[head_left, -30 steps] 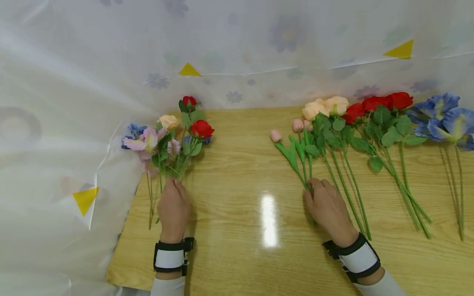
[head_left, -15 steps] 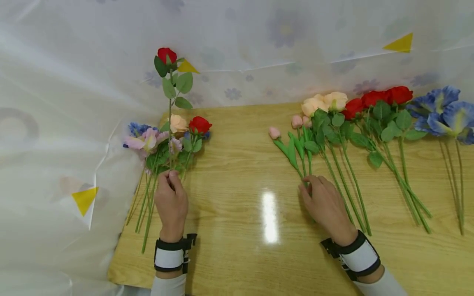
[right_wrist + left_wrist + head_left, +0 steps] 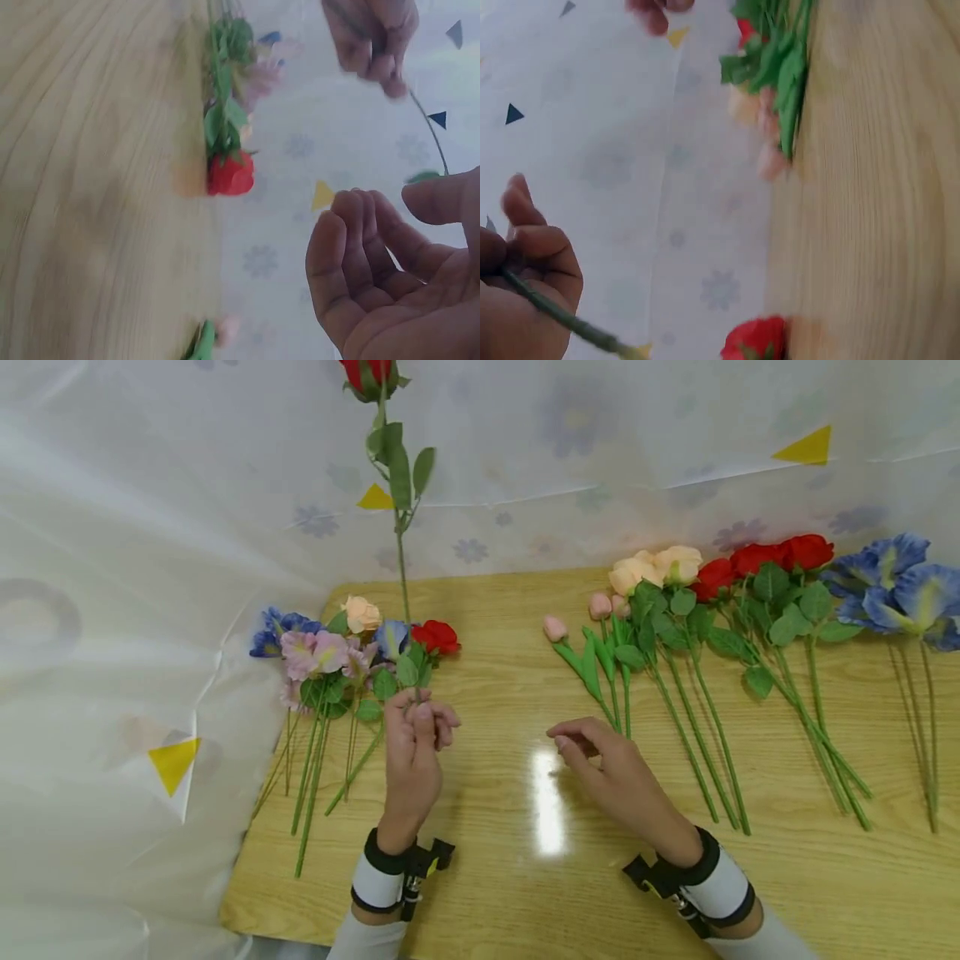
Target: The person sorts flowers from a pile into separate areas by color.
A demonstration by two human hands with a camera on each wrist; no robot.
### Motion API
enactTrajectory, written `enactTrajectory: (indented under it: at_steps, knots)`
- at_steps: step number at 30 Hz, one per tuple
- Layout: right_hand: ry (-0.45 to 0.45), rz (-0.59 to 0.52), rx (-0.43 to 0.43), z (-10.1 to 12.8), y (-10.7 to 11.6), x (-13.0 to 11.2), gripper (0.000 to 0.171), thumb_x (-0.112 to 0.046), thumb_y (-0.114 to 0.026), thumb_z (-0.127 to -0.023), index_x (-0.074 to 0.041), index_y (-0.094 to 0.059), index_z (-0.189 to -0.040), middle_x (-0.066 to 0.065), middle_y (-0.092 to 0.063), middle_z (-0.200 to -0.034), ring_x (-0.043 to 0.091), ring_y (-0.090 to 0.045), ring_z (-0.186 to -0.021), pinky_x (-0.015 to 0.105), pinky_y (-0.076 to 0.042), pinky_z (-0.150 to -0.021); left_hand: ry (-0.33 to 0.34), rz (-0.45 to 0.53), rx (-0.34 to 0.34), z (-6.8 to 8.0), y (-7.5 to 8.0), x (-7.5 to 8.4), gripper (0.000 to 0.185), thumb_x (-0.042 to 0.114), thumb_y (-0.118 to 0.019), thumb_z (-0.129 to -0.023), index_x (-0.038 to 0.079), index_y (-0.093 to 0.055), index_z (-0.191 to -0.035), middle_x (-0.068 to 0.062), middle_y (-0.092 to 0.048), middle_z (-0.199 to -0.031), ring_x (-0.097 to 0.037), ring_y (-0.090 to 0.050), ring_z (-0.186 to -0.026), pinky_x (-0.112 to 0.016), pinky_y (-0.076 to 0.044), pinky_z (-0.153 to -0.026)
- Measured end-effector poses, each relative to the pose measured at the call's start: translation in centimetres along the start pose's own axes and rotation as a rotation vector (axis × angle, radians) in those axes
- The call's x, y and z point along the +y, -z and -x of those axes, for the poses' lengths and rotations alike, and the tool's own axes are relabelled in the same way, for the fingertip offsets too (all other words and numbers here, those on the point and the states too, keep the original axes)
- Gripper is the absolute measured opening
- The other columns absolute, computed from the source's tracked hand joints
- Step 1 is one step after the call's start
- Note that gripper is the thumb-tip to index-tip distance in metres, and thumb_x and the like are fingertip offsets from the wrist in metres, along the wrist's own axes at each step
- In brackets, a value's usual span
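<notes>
My left hand (image 3: pixel 414 760) pinches the green stem of a red rose (image 3: pixel 367 378) between thumb and fingers. The rose stands nearly upright above the table, its bloom cut off by the top of the head view. In the left wrist view the stem's lower part (image 3: pixel 570 322) runs out below the hand. My right hand (image 3: pixel 618 777) is held over the middle of the table, fingers loosely bent, nothing between them; the right wrist view shows its fingers (image 3: pixel 326 255) apart from the thumb. Pink tulips (image 3: pixel 555 628) lie just beyond it.
At the left lie blue and lilac flowers (image 3: pixel 315 652), a peach rose (image 3: pixel 362 612) and another red rose (image 3: pixel 435 637). On the right are peach roses (image 3: pixel 678 564), several red roses (image 3: pixel 808 552) and blue irises (image 3: pixel 926 602). A pale curtain (image 3: pixel 510 452) hangs behind the wooden table (image 3: pixel 495 877).
My left hand has drawn the red rose up from the left bunch and moved it rightward. My right hand has left the tulip stems and shifted left.
</notes>
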State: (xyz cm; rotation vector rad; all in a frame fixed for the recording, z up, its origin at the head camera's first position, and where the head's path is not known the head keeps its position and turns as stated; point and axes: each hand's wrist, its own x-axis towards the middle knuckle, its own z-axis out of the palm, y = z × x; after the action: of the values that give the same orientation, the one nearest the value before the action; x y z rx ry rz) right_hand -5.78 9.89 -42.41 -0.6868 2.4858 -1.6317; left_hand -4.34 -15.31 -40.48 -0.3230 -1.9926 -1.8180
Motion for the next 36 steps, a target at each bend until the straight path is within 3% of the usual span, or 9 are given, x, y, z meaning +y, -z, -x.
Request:
enactTrajectory:
  at_steps: [7, 10, 12, 13, 17, 19, 23, 31, 36]
  knots:
    - [-0.087, -0.270, -0.126, -0.1, -1.5, -1.8, 0.028, -0.025, -0.048, -0.104, -0.012, -0.056, -0.127, 0.001, -0.064, -0.110, 0.020, -0.063, -0.100, 0.034, -0.053, -0.083, 0.175, 0.216, -0.317, 0.6, -3.9, 1.0, 0.011, 0.005, -0.028, -0.107, -0.001, -0.033, -0.115, -0.021, -0.066, -0.114, -0.028, -0.061, -0.107, -0.033, -0.044, -0.091]
    - [-0.061, -0.404, -0.188, 0.1, -2.1, -2.2, 0.029, -0.020, -0.042, -0.106, -0.009, -0.054, -0.130, 0.005, -0.062, -0.117, 0.025, -0.061, -0.106, 0.037, -0.052, -0.087, 0.220, 0.276, -0.415, 1.0, -5.1, 1.1, 0.011, 0.003, -0.028, -0.107, -0.001, -0.033, -0.115, -0.019, -0.062, -0.125, -0.023, -0.062, -0.103, -0.030, -0.048, -0.079]
    - [-0.026, -0.475, -0.211, 0.3, -2.3, -2.3, 0.028, -0.017, -0.038, -0.107, -0.007, -0.053, -0.129, 0.008, -0.062, -0.112, 0.026, -0.061, -0.100, 0.037, -0.052, -0.085, 0.228, 0.285, -0.447, 1.1, -5.7, 1.1, 0.012, 0.001, -0.029, -0.106, 0.000, -0.035, -0.116, -0.018, -0.061, -0.129, -0.016, -0.064, -0.082, -0.027, -0.049, -0.063]
    - [-0.005, -0.487, -0.212, 0.4, -2.4, -2.4, 0.027, -0.015, -0.036, -0.108, -0.006, -0.053, -0.127, 0.009, -0.061, -0.106, 0.025, -0.061, -0.094, 0.036, -0.053, -0.081, 0.219, 0.265, -0.452, 1.1, -5.9, 1.1, 0.013, 0.001, -0.031, -0.106, 0.001, -0.037, -0.118, -0.016, -0.060, -0.130, -0.015, -0.063, -0.084, -0.028, -0.051, -0.064]
    - [0.056, -0.484, -0.140, 0.8, -2.5, -2.5, 0.022, -0.007, -0.032, -0.107, -0.004, -0.053, -0.113, 0.007, -0.049, -0.077, 0.017, -0.048, -0.062, 0.029, -0.045, -0.057, 0.152, 0.085, -0.426, 1.0, -6.0, 1.2, 0.021, 0.006, -0.042, -0.104, 0.008, -0.050, -0.123, -0.006, -0.062, -0.130, -0.015, -0.062, -0.100, -0.036, -0.050, -0.087]
    - [0.060, -0.420, -0.054, 1.0, -2.4, -2.4, 0.022, -0.006, -0.034, -0.107, -0.007, -0.055, -0.111, 0.004, -0.041, -0.069, 0.013, -0.038, -0.053, 0.028, -0.037, -0.048, 0.130, -0.033, -0.410, 1.0, -5.8, 1.1, 0.024, 0.012, -0.047, -0.104, 0.013, -0.055, -0.127, -0.001, -0.061, -0.130, -0.017, -0.053, -0.122, -0.040, -0.041, -0.102]
    - [0.021, -0.259, 0.109, 1.3, -1.7, -2.2, 0.026, -0.008, -0.037, -0.106, -0.016, -0.060, -0.115, -0.001, -0.036, -0.065, 0.007, -0.027, -0.045, 0.026, -0.030, -0.042, 0.134, -0.263, -0.361, 0.9, -4.6, 0.4, 0.029, 0.023, -0.050, -0.103, 0.012, -0.056, -0.130, 0.001, -0.057, -0.131, -0.016, -0.052, -0.123, -0.043, -0.041, -0.101]
    - [0.022, -0.103, 0.324, 2.2, 2.3, -0.6, 0.027, -0.002, -0.038, -0.105, -0.002, -0.063, -0.117, -0.002, -0.032, -0.060, 0.007, -0.023, -0.041, 0.023, -0.026, -0.038, 0.309, -0.788, -0.149, 1.4, 2.2, -1.5, 0.032, 0.020, -0.058, -0.100, 0.002, -0.058, -0.126, -0.020, -0.056, -0.124, -0.036, -0.053, -0.112, -0.049, -0.046, -0.088]
    - [-0.042, -0.030, 0.445, 3.2, 6.1, 0.1, 0.029, -0.007, -0.039, -0.105, 0.002, -0.062, -0.119, -0.002, -0.035, -0.055, 0.009, -0.026, -0.037, 0.023, -0.026, -0.035, 0.437, -1.038, -0.054, 2.4, 6.4, -2.2, 0.035, 0.017, -0.062, -0.097, -0.003, -0.057, -0.125, -0.029, -0.054, -0.119, -0.044, -0.054, -0.101, -0.055, -0.045, -0.081]
